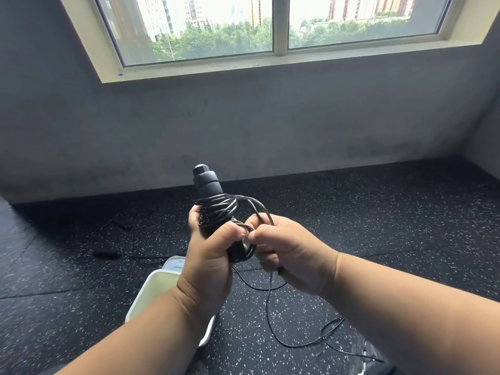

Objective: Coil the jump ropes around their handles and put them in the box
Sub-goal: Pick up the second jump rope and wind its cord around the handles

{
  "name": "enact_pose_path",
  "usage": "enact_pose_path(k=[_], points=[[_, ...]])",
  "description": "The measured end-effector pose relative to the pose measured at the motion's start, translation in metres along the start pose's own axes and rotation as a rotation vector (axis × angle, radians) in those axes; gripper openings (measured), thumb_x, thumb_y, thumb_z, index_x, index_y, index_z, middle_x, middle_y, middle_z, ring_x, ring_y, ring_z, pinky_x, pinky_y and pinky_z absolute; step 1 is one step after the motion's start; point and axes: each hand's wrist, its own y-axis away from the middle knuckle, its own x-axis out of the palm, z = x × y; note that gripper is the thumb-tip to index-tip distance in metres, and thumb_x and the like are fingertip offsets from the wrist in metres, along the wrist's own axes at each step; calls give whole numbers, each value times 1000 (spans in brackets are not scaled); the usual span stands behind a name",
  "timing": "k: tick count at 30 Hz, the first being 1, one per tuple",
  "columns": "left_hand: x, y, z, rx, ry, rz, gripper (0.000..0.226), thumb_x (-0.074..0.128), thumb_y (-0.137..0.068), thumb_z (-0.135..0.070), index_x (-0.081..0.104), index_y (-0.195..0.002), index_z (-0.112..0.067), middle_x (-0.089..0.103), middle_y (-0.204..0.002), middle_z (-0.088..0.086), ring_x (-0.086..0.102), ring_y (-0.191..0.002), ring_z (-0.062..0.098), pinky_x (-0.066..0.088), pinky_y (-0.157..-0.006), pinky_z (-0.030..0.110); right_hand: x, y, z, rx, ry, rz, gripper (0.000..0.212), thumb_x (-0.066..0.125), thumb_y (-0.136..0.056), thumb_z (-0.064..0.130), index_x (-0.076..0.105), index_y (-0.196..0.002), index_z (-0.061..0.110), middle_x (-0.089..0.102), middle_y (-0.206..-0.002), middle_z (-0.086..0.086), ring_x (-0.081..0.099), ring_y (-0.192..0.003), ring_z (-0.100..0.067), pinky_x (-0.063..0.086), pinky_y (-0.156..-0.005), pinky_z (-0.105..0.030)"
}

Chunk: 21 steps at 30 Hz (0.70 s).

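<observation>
My left hand (209,259) grips the black jump rope handles (208,182), held upright in front of me, with several turns of thin black rope (219,209) coiled round them. My right hand (286,253) pinches a loop of that rope just right of the handles. The loose end of the rope (270,315) hangs down from my hands and trails over the floor. The white box (159,282) stands on the floor below my left forearm, which hides part of it.
The floor is black speckled rubber matting (378,239). Another dark handle (107,254) with rope lies on the floor to the left, behind the box. A grey wall (243,131) with a window (270,25) stands ahead.
</observation>
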Motion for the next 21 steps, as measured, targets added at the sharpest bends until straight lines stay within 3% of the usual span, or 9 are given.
enact_pose_path(k=[2,5,9,12,15,18,21], points=[[1,1,4,-2,-7,15,61,62,-68,3,42,-123,-13,57,-91,24,57,-75,44,51,-60,62,-2,-1,-2,5,35,23,11,56,-77,12,53,-88,15,44,-64,5,35,-53,-6,23,-47,-22],[1,3,2,-5,-21,18,58,54,-70,6,38,-123,-14,61,-82,27,56,-58,35,52,-53,51,-7,-1,-2,76,-54,61,21,50,-81,25,59,-95,13,47,-71,-4,43,-61,-14,34,-57,-29],[-5,1,2,3,-37,-52,52,57,-67,4,42,-113,-16,51,-81,15,55,-59,25,51,-51,35,-9,-4,-4,64,-33,-83,26,43,-91,25,63,-86,9,54,-69,-12,49,-62,-23,33,-60,-37],[-6,4,4,-18,-72,-47,52,60,-66,2,46,-111,-17,53,-83,8,51,-65,15,49,-55,29,-6,-5,-3,21,-37,-208,27,43,-101,16,60,-79,15,59,-76,-8,53,-67,-16,34,-64,-33],[-7,6,5,-50,-87,-33,54,63,-66,1,47,-113,-19,54,-87,7,51,-68,16,45,-58,33,-6,-5,-1,12,-9,-257,29,48,-103,16,63,-79,18,49,-71,3,41,-64,-9,31,-61,-27],[-6,7,6,-59,-77,-15,54,62,-67,1,47,-115,-18,55,-86,6,51,-69,15,47,-59,30,-5,-4,-1,2,-13,-208,24,44,-108,19,61,-92,17,41,-64,8,31,-54,-9,27,-52,-24],[-3,8,3,-96,-19,16,64,67,-61,0,47,-119,-16,53,-82,6,51,-63,13,48,-53,25,-5,-4,-1,-37,28,-213,19,39,-111,18,56,-102,15,39,-64,5,30,-49,-7,25,-50,-25]])
